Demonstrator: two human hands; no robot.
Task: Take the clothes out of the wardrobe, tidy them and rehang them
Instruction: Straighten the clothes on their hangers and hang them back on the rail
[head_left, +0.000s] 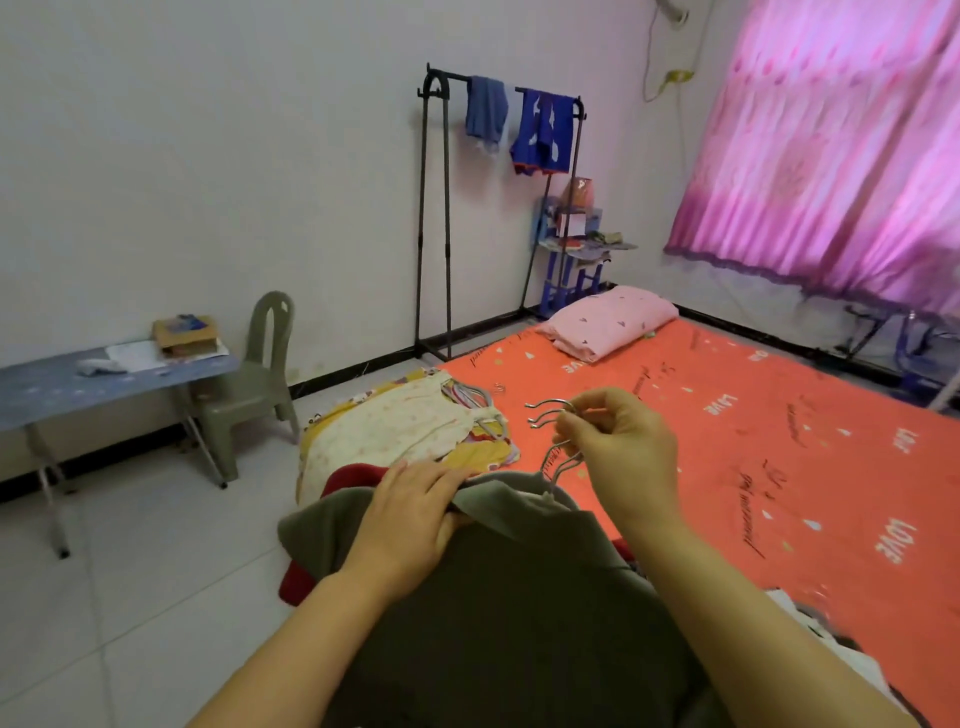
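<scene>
the olive garment (498, 613) lay spread right under both forearms, its neckline bunched at the left hand (415, 512), whose fingers were curled over the collar edge and gripped the cloth. the right hand (618, 447), just beyond and to the right of the left one, pinched a bunch of metal hanger hooks (545, 413) between thumb and fingertips, the wire necks running down toward the garment's collar. how many hangers were in the bunch could not be told.

the garment looked soft, limp and light, so it would likely sag wherever it was not held; the collar and shoulder seams seemed the best places to take hold. the hooks were thin, stiff and smooth, and would probably slip or tangle unless pinched close together.

a red garment (353, 475) showed from under the olive one, beside the left hand. further out past that hand sat a cream and yellow pile (395, 426) of clothes with hangers in it. the orange bed sheet (779, 441) stretched away to the right of the right hand. far ahead stood a clothes rack (434, 208) with two blue garments (545, 130) draped over it.
</scene>
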